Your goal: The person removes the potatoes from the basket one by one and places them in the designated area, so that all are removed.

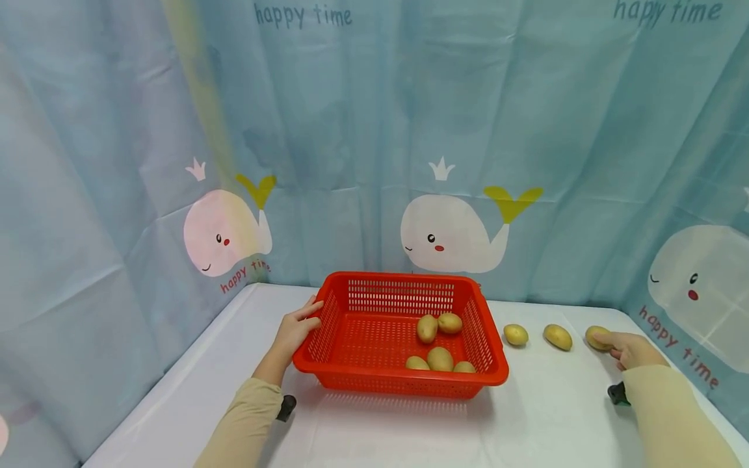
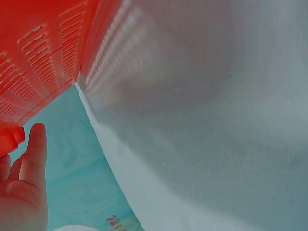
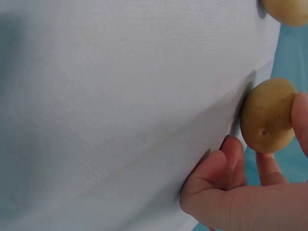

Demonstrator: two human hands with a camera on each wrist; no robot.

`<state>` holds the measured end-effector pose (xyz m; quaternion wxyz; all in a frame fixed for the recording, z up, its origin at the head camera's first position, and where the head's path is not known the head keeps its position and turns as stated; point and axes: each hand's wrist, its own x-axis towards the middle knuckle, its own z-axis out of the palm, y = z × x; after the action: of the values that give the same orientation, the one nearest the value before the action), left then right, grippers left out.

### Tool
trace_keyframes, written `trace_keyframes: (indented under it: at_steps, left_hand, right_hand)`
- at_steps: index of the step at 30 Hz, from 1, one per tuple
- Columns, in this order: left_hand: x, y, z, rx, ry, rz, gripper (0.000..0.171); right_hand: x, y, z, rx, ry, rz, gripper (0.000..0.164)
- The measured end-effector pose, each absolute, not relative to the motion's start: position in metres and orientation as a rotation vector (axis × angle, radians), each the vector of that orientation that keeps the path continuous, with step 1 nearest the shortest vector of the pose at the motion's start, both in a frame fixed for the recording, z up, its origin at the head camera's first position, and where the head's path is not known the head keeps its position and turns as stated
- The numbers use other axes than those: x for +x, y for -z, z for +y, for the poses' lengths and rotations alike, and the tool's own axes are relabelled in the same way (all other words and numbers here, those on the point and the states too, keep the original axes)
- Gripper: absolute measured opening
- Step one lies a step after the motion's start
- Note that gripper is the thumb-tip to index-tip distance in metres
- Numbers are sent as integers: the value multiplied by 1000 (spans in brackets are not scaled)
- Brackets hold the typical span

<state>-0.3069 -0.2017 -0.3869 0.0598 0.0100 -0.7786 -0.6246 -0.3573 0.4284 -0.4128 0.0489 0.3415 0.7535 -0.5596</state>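
A red plastic basket [image 1: 404, 383] with slotted walls stands on the white table. Several potatoes [image 1: 427, 329] lie in its right half. My left hand [image 1: 292, 331] is at the basket's left rim; in the left wrist view, fingers [image 2: 36, 149] show on the outer side of that rim. Over at the far right, my right hand [image 1: 634, 351] pinches a potato [image 3: 267, 115] between thumb and fingertips, close to the tabletop. The other fingers of that hand are curled against the cloth.
Two more potatoes, a rounder one [image 1: 515, 335] and a longer one [image 1: 558, 337], lie in a row between the basket and my right hand. A blue curtain [image 1: 363, 130] printed with whales hangs behind the table and along both sides.
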Motion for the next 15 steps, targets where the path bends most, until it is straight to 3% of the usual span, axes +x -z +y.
trace_keyframes:
  at_steps: [15]
  left_hand:
    - [-306, 383, -201, 19, 1895, -2335, 52]
  right_hand:
    - [-334, 406, 433, 855, 1848, 2262, 121]
